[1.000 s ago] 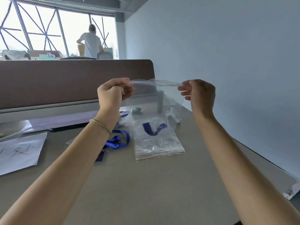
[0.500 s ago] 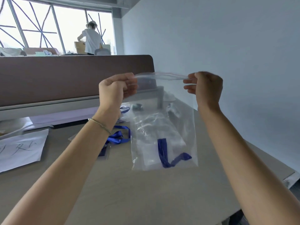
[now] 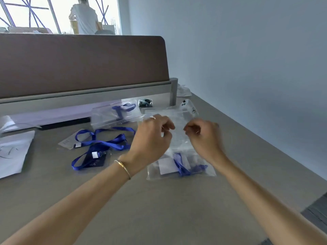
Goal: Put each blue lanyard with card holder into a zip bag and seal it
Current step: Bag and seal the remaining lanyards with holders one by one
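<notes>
Both hands are curled, fingers bent toward the palms, and meet close together over the upper part of a clear zip bag (image 3: 180, 167). The left hand (image 3: 152, 135) pinches the plastic with its fingertips; a ring shows on one finger and a thin bracelet (image 3: 123, 167) circles the wrist. The right hand (image 3: 203, 137) is slightly blurred, its fingers closed on the same upper stretch of the bag, only a small gap from the left hand. The bag's lower part lies on the desk (image 3: 159, 209), and inside it sit a blue lanyard (image 3: 185, 167) and a pale card holder (image 3: 166, 166), bunched at the bottom end nearest the person. Whether the zip edge is closed cannot be told.

Left of the hands, loose lanyards (image 3: 104, 144) lie tangled on the desk with a dark card holder (image 3: 94, 162). Beyond them a second bag (image 3: 115, 115) with a blue lanyard inside lies against the brown divider (image 3: 79, 64). A stack of empty clear bags (image 3: 178, 112) lies just behind the hands. White paper (image 3: 12, 152) sits at the far left edge. A person (image 3: 85, 16) stands at the distant window.
</notes>
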